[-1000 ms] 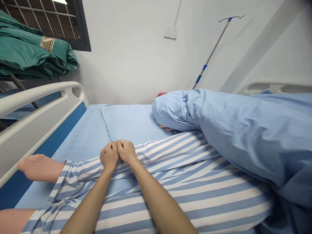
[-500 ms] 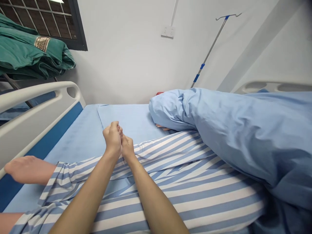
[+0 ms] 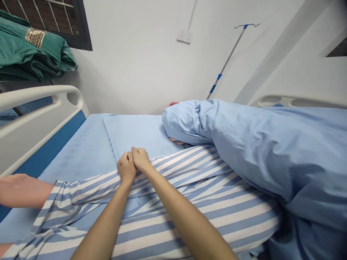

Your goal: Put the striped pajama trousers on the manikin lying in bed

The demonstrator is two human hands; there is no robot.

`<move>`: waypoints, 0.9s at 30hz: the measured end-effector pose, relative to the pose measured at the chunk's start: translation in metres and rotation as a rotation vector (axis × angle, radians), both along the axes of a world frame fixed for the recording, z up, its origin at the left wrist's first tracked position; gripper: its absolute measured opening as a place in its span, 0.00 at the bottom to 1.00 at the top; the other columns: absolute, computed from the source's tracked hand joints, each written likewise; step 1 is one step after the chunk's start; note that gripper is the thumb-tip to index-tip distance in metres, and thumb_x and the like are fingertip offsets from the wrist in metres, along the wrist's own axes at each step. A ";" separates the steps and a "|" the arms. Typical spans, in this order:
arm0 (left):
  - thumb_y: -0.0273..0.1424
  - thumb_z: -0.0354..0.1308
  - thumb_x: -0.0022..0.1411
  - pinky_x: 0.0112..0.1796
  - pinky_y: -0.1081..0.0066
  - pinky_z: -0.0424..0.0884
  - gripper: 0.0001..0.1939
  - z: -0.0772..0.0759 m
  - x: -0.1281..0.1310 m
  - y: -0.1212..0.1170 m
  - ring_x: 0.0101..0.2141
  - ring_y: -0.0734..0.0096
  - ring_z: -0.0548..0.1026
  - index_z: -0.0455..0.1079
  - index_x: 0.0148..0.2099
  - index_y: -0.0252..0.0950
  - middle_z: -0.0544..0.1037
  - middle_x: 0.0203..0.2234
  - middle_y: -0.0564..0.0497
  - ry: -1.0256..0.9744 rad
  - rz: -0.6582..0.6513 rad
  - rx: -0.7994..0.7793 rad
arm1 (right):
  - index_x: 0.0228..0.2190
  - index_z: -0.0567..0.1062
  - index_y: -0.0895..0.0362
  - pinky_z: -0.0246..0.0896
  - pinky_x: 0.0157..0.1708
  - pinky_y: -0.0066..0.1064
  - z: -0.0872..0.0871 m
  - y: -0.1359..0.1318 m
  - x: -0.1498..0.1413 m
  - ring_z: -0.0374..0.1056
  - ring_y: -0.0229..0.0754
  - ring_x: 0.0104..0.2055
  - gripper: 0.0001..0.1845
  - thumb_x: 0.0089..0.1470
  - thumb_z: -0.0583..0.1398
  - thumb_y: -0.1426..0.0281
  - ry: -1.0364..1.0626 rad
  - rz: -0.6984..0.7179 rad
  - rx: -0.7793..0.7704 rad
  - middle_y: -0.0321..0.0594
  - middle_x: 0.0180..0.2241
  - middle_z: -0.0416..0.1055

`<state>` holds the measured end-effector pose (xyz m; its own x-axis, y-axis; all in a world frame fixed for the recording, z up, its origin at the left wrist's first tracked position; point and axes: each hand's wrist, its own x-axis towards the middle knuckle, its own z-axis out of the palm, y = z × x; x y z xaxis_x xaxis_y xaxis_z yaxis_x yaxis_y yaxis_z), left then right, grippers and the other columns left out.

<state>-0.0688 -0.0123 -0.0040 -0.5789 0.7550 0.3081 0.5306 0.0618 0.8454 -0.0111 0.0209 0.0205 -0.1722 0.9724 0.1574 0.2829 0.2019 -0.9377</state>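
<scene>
My left hand (image 3: pixel 126 168) and my right hand (image 3: pixel 141 159) lie side by side, knuckles touching, with fingers curled down into a blue-and-white striped trouser leg (image 3: pixel 89 189). That leg belongs to a person lying on the bed and ends at a bare foot (image 3: pixel 21 190) near the left rail. Beyond my hands, a second striped leg runs under a bunched pale blue quilt (image 3: pixel 257 159). Toes (image 3: pixel 175 141) show under the quilt's edge.
A white and blue bed rail (image 3: pixel 35 108) runs along the left, above a blue sheet (image 3: pixel 81 155). Behind the bed stand a drip pole (image 3: pixel 227 61) and a wall socket (image 3: pixel 184 36). Green folded cloth (image 3: pixel 29 47) lies at upper left.
Both hands have come down from a raised position onto the trouser leg, side by side. The whole view has drifted slightly, with the bed and foot shifted left.
</scene>
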 end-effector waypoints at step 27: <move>0.36 0.43 0.54 0.24 0.73 0.48 0.15 0.012 0.055 0.022 0.20 0.74 0.56 0.56 0.18 0.38 0.63 0.15 0.54 0.056 -0.008 -0.178 | 0.17 0.54 0.54 0.47 0.18 0.25 -0.032 0.009 0.041 0.48 0.32 0.19 0.20 0.53 0.48 0.57 0.520 -0.223 -0.024 0.28 0.14 0.48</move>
<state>-0.0139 0.0093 0.0085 -0.5581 0.8051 0.2009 0.5778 0.2033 0.7904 0.0298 0.0304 -0.0110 0.1323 0.9808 0.1435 -0.1846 0.1666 -0.9686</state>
